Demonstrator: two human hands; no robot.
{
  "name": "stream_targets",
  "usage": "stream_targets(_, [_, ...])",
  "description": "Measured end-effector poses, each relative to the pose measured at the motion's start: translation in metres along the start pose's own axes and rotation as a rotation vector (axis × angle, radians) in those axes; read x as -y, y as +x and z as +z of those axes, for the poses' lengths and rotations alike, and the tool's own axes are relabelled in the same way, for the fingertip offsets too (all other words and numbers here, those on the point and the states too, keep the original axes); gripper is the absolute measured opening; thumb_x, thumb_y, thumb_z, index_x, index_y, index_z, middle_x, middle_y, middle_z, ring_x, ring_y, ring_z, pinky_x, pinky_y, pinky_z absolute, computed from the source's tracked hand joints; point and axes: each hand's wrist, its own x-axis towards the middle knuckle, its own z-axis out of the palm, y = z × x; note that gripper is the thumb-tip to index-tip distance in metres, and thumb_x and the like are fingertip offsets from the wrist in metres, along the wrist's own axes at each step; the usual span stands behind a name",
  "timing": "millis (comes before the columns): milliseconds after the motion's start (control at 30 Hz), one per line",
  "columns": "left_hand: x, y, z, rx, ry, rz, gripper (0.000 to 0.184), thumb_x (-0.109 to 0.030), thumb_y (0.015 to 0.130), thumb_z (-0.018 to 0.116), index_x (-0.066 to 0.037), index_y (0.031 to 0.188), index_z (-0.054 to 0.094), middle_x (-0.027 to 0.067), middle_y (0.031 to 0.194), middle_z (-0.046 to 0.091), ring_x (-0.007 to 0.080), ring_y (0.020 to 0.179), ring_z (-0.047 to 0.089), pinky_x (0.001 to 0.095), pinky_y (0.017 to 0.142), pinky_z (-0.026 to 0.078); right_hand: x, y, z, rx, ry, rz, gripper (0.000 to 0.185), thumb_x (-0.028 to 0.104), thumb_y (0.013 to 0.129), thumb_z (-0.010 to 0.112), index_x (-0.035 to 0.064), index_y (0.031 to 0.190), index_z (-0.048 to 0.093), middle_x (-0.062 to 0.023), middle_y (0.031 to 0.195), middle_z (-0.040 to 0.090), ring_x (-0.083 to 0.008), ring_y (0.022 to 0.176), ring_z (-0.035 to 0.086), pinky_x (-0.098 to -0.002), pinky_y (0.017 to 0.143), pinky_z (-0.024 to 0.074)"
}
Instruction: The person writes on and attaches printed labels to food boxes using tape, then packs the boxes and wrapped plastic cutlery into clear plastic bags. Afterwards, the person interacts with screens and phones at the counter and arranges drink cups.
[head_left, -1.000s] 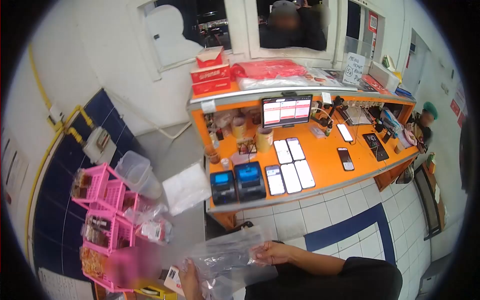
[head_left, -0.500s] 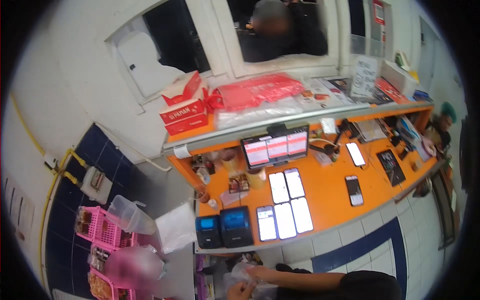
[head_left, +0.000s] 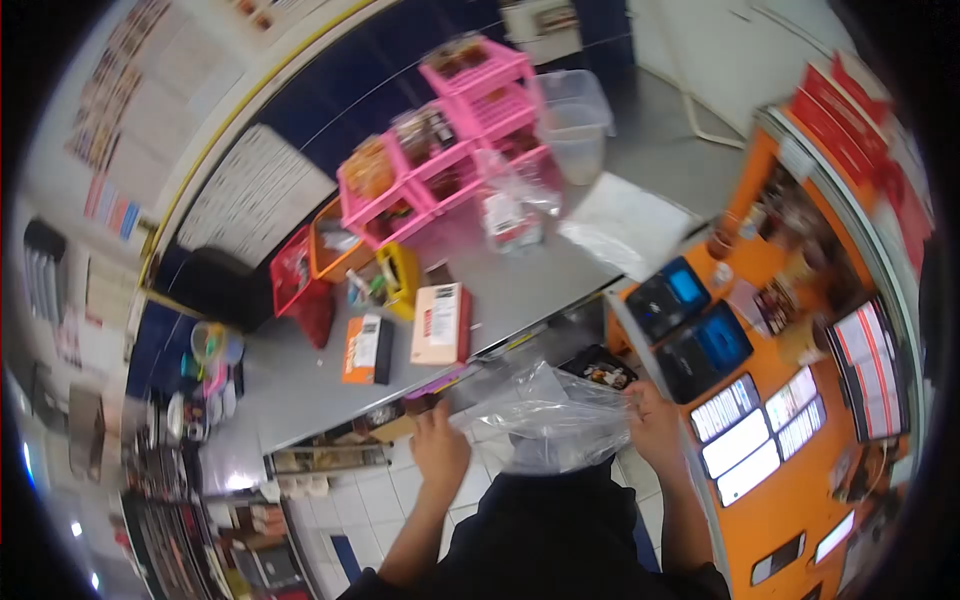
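A clear plastic bag (head_left: 560, 425) is stretched open between my two hands, in front of my dark clothing. My right hand (head_left: 657, 430) pinches its right edge beside the orange counter. At the other side, my left hand (head_left: 440, 450) has its fingers closed at the bag's left edge, close to the front of the steel table. The bag is see-through and wrinkled, and I can make out nothing inside it.
On the steel table (head_left: 520, 320) stand a pink-and-white box (head_left: 440, 325), an orange-and-white box (head_left: 367, 350), pink baskets (head_left: 437, 188) with packets and a clear plastic jug (head_left: 577, 130). The orange counter (head_left: 770, 500) holds two black printers (head_left: 703, 352), several phones (head_left: 770, 450) and a screen (head_left: 868, 370).
My view has swung left from the counter towards the steel table. My hands, close together on the crumpled bag before, are now wide apart with the bag spread between them.
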Motion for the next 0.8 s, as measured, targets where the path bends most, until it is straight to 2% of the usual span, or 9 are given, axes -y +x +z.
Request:
stream_targets(67, [-0.027,-0.027,-0.016,-0.075,-0.229,0.097,0.072,-0.010,0.072,0.067,-0.013,0.141,0.048,0.0209,0.130,0.050,0.0404,0.120,0.049,0.0570,0.099,0.036,0.032,0.006,0.026,0.211,0.074,-0.108,0.021,0.005,0.088,0.061,0.0097,0.108,0.059,-0.0148,0.071,0.062,-0.0254,0.063,0.063,-0.0385,0.057,0.0469])
stream_targets(133, [-0.052,-0.036,-0.035,-0.116,-0.181,0.137,0.067,-0.008,0.072,0.067,-0.012,0.137,0.051,0.0203,0.123,0.055,0.0390,0.114,0.054,0.0551,0.094,0.041,0.065,0.005,0.064,0.408,0.128,-0.197,0.021,0.005,0.088,0.061,0.0092,0.109,0.060,-0.0098,0.064,0.058,-0.0154,0.053,0.057,-0.0342,0.051,0.0432])
stream_targets(200, [-0.033,-0.037,-0.024,-0.162,-0.139,0.180,0.062,-0.006,0.073,0.066,-0.011,0.134,0.054,0.0197,0.117,0.059,0.0375,0.108,0.059,0.0533,0.089,0.046,0.083,0.003,0.110,0.524,0.059,-0.526,0.024,0.009,0.088,0.063,0.0109,0.111,0.060,-0.0105,0.072,0.065,-0.0226,0.059,0.062,-0.0363,0.054,0.0459])
stream_targets(267, [0.029,-0.037,0.012,-0.088,-0.403,0.007,0.047,-0.003,0.075,0.064,-0.010,0.121,0.062,0.0174,0.095,0.066,0.0348,0.085,0.066,0.0469,0.073,0.054,0.080,0.026,0.137,0.514,-0.140,-0.561,0.028,0.010,0.085,0.065,0.0118,0.112,0.059,-0.0128,0.078,0.068,-0.0296,0.066,0.065,-0.0408,0.058,0.0491])
stream_targets(300, [0.053,-0.028,0.006,-0.292,-0.338,-0.010,0.035,0.000,0.079,0.061,-0.009,0.112,0.066,0.0152,0.079,0.066,0.0346,0.069,0.066,0.0432,0.059,0.054,0.078,0.043,0.148,0.472,-0.325,-0.584,0.032,0.011,0.083,0.067,0.0128,0.114,0.059,-0.0150,0.084,0.070,-0.0365,0.073,0.069,-0.0452,0.063,0.0523])
stream_targets(433, [0.160,-0.025,-0.008,-0.190,-0.262,-0.369,0.033,-0.010,0.090,0.055,-0.009,0.122,0.062,0.0208,0.085,0.069,0.0407,0.072,0.067,0.0493,0.063,0.053,0.078,0.131,0.187,1.024,-0.146,-0.067,0.039,0.026,0.086,0.071,0.0086,0.118,0.059,-0.0148,0.094,0.070,-0.0329,0.086,0.069,-0.0418,0.074,0.0527])
stream_targets(567, [0.226,-0.032,0.004,0.087,-0.318,-0.593,0.037,-0.022,0.091,0.061,-0.011,0.125,0.063,0.0213,0.077,0.069,0.0431,0.075,0.067,0.0500,0.067,0.054,0.116,0.176,0.306,0.257,-0.007,-0.070,0.080,0.046,0.079,0.076,0.0108,0.142,0.042,-0.0209,0.117,0.063,-0.0317,0.110,0.064,-0.0483,0.092,0.0491])
stream_targets(633, [0.248,-0.033,0.037,0.129,-0.314,-0.378,0.032,-0.031,0.093,0.060,-0.011,0.116,0.070,0.0225,0.080,0.069,0.0449,0.074,0.067,0.0523,0.068,0.054,0.148,0.197,0.357,0.181,-0.258,0.089,0.095,0.052,0.075,0.077,0.0157,0.149,0.030,-0.0253,0.128,0.052,-0.0367,0.115,0.060,-0.0541,0.095,0.0464])
stream_targets(800, [0.249,0.007,0.097,0.071,-0.625,-0.415,0.033,-0.036,0.097,0.055,-0.012,0.106,0.074,0.0251,0.086,0.069,0.0432,0.081,0.068,0.0504,0.070,0.054,0.189,0.206,0.405,0.213,-0.730,0.383,0.123,0.061,0.067,0.078,0.0285,0.159,0.002,-0.0342,0.150,0.022,-0.0521,0.124,0.047,-0.0699,0.099,0.0368])
